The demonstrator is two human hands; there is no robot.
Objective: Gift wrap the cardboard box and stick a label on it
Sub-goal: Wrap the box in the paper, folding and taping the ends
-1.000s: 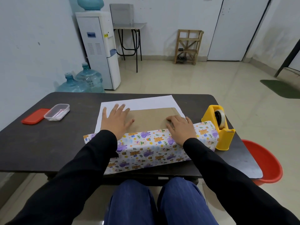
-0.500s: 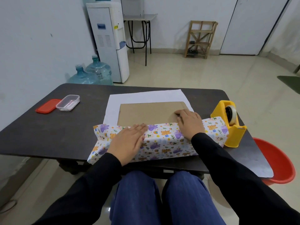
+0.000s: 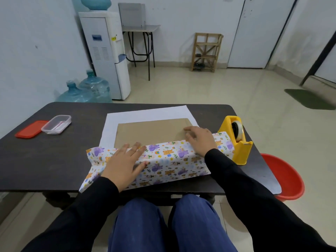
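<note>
Brown cardboard box point(image 3: 152, 130) lies flat mid-table on the white back of the wrapping paper point(image 3: 172, 159); near flap, print side up, is folded up and over the box's near edge, covering only the front strip of the top; rest of top bare.

Left hand point(image 3: 125, 164) lies flat on the flap, fingers straight, a bit spread, tips at the flap's edge; grips nothing, just presses; I judge it's creasing the fold and stopping spring-back.

Right hand point(image 3: 200, 140) also flat and uncurled toward the box's right end, tips reaching bare cardboard; nothing pinched; prob. pinning that end so the sheet stays square.

Yellow tape dispenser point(image 3: 236, 139) stands just beside the right hand, at the paper's right end; touching or not, can't tell; handy for a quick pull, I'd guess.

Far flap lies unfolded beyond the box; no tape or label seen, so wrap looks early.

Clear tub point(image 3: 56, 123) w/ red lid point(image 3: 30, 129) beside it sits well apart at left of table point(image 3: 54, 157); contents too small to tell.
</note>
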